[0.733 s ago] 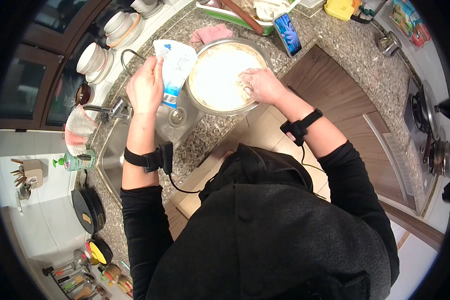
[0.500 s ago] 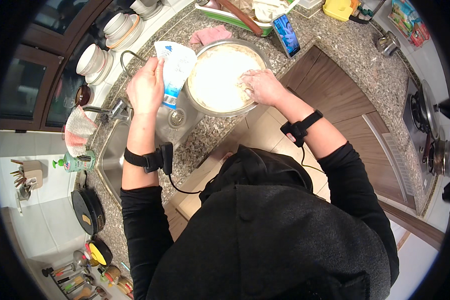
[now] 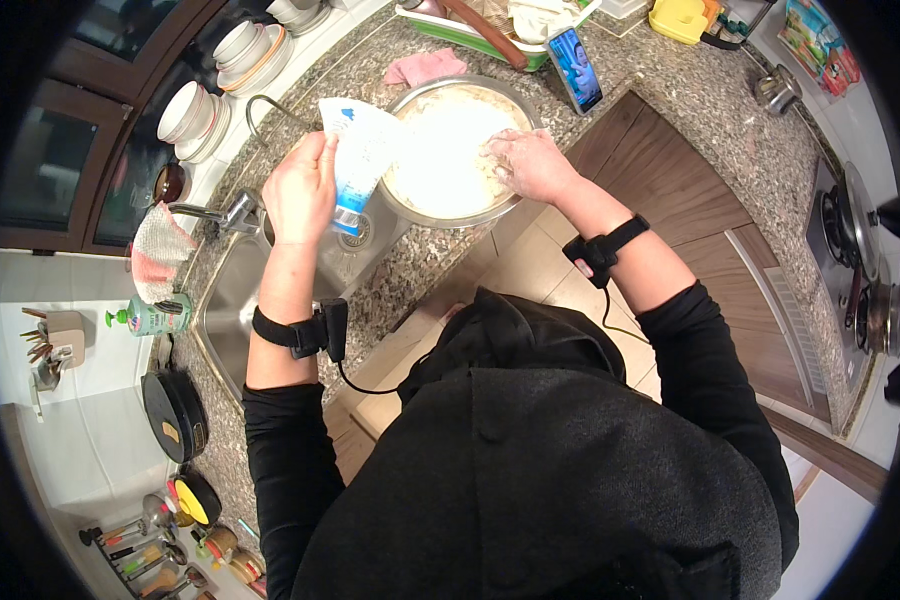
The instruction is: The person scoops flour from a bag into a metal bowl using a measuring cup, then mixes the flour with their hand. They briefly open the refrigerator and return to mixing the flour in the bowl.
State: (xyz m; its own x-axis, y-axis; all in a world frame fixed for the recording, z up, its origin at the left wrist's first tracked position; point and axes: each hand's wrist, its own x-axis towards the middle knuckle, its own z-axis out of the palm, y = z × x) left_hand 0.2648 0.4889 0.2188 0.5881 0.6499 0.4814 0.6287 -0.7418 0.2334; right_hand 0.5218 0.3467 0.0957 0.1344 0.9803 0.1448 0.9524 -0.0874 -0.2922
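Note:
My left hand (image 3: pixel 303 185) is closed on a white and blue plastic bag (image 3: pixel 358 150), which tilts against the left rim of a metal bowl (image 3: pixel 449 222). The bowl stands at the counter edge beside the sink and holds a bright white, floury mass (image 3: pixel 440 160), partly washed out by glare. Inside its right side, my right hand (image 3: pixel 532 165) has curled fingers in crumbly dough (image 3: pixel 492 170). Dough sticks to those fingers, and their tips are partly hidden. Whether anything flows from the bag's mouth is lost in the glare.
Behind the bowl lie a pink cloth (image 3: pixel 425 68) and a propped phone (image 3: pixel 575 72). A green-edged basket (image 3: pixel 460 36) stands farther back. To the left are the sink (image 3: pixel 232 325), its faucet (image 3: pixel 238 212) and stacked bowls (image 3: pixel 192 118). A stove (image 3: pixel 838 235) is at right.
My left hand and the bag have shifted slightly right, so the bag's upper end leans farther over the bowl. My right hand stays in the bowl, moved slightly.

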